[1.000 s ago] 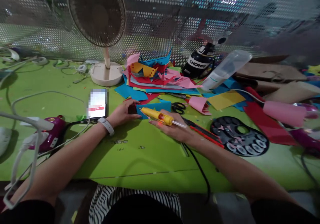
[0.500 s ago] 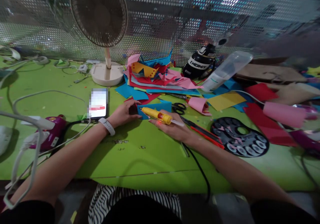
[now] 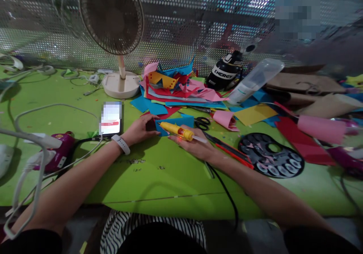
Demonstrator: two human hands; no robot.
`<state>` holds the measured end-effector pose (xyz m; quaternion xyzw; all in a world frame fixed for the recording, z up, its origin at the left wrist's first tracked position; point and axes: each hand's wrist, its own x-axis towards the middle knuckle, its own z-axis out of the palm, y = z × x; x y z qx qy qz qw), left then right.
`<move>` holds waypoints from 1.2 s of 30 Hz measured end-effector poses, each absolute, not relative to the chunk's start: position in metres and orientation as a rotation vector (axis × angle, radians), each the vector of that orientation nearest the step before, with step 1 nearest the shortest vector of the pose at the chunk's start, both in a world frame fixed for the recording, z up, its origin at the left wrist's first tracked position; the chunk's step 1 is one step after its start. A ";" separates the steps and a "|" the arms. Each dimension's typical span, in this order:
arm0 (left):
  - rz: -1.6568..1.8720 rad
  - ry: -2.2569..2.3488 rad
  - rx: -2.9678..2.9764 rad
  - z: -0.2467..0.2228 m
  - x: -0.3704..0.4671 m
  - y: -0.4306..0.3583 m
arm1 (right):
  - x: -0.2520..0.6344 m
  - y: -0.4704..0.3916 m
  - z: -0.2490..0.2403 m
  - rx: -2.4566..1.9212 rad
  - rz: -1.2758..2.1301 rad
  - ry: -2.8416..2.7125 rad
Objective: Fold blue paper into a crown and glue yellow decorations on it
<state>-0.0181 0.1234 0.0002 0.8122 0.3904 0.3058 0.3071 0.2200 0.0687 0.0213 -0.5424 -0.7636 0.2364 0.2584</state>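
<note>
My right hand (image 3: 194, 143) is wrapped round a yellow glue gun (image 3: 177, 130) with a glue stick at its rear and a small red light near the grip. The gun's dark tip points left, over the left end of a blue paper piece (image 3: 184, 122). My left hand (image 3: 144, 128), with a white band on the wrist, pinches the left end of that paper between thumb and fingers. Part of the blue paper is hidden behind the gun and my right hand.
Behind lies a pile of coloured paper (image 3: 181, 89). Black scissors (image 3: 202, 123), a red-and-black cutter (image 3: 229, 150) and a black palette (image 3: 272, 155) are to the right. A phone (image 3: 111, 118) and fan (image 3: 121, 84) stand left; a black cord hangs over the front edge.
</note>
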 end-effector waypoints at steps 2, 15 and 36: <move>0.817 1.033 2.158 -0.001 -0.018 0.124 | 0.219 0.069 0.022 -1.480 0.641 -2.074; 0.805 1.056 2.193 0.000 -0.019 0.123 | 0.222 0.065 0.022 -1.381 0.586 -2.106; 0.714 1.115 2.234 0.015 -0.017 0.126 | 0.377 0.027 0.049 -1.801 -0.271 -1.768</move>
